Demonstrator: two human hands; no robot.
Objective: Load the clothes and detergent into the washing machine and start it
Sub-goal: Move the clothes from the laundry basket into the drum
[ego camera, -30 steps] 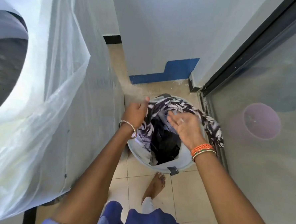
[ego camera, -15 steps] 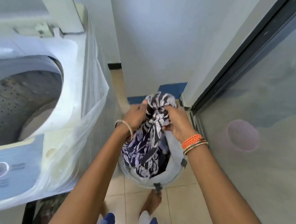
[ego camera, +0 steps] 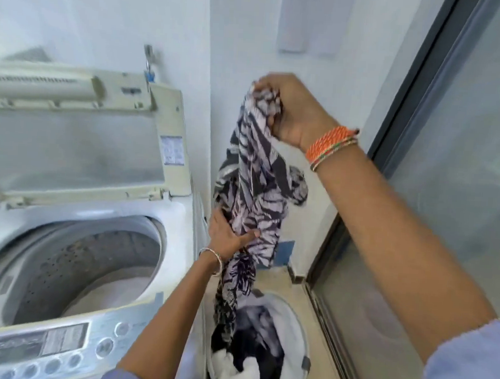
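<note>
White wall behind; both hands, right hand (ego camera: 298, 116) high, left hand (ego camera: 225, 234) low, fingers gripping crumpled black-white patterned garment (ego camera: 254, 195).

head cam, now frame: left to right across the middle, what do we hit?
Washing machine drum → raised lid → left hand gripping the patterned garment low down → right hand holding its top → glass door. Laundry basket sits below the garment.

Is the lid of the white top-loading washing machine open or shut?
Open. The cream lid stands raised at the back of the white top-loading washing machine, leaving the perforated metal drum exposed.
</note>
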